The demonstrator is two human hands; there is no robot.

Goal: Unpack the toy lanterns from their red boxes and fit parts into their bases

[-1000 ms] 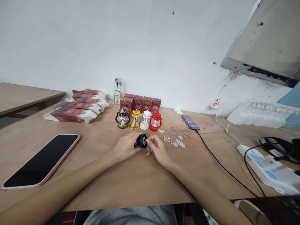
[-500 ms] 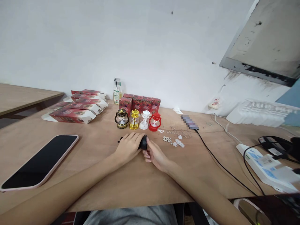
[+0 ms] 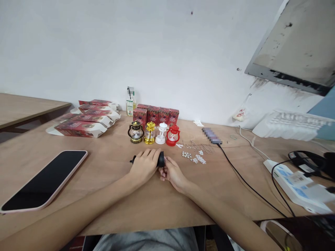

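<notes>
Your left hand has slid over the small black plastic lantern on the wooden counter and wraps it, your right hand pinches its end, so it's held firm.

Packing workbench: toy lanterns, boxes

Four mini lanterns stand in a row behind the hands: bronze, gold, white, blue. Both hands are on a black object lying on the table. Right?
Not quite: the head view shows the last lantern in the row is red, not blue. The rest holds: bronze, gold and white precede it, and the left hand and right hand are on the black object on the table.
</notes>
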